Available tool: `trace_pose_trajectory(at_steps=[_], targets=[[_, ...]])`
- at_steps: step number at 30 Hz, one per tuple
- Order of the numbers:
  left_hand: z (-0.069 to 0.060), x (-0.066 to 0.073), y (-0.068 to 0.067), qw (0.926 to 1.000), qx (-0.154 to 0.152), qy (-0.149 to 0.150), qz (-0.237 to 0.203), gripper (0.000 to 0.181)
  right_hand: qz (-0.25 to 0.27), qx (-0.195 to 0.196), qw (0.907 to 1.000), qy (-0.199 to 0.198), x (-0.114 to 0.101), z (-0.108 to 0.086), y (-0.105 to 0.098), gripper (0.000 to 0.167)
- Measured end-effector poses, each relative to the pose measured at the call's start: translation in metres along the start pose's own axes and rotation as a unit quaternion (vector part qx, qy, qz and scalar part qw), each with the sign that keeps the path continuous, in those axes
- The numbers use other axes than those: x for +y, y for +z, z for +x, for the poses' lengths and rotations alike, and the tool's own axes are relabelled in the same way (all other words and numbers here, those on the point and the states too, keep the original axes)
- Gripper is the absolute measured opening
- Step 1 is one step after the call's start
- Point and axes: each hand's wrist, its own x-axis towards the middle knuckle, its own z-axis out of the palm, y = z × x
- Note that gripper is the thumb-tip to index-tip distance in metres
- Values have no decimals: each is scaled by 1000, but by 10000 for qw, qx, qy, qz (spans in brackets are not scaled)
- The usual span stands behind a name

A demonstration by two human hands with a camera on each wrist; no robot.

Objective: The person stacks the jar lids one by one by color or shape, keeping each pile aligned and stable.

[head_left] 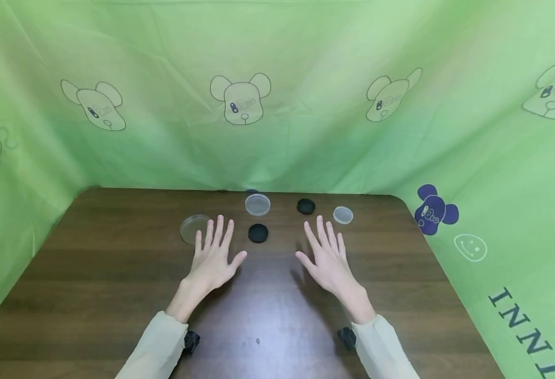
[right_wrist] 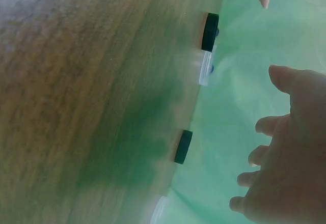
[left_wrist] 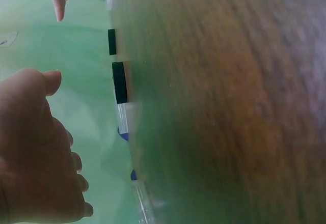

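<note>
Both hands hang palm down above the table with fingers straight and spread, holding nothing. My left hand is nearest a large clear round dish, partly covered by its fingers in the head view. My right hand points toward a small clear round dish and a black disc. Between the hands lies a second black disc, with a mid-sized clear dish behind it. In the wrist views these discs look thick and flat-sided.
The brown wooden table ends at a green cloth printed with mouse-like heads, which hangs at the back and sides. Dark wrist devices sit at both sleeve cuffs. A small dark speck marks the near tabletop.
</note>
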Motion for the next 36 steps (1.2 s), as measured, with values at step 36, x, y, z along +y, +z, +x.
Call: trace_pose_trajectory(at_steps=[36], targets=[[-4,-21,-11,9990,-32,123,-431,84,1021,-669,9918,-376,-16,16,3,91]])
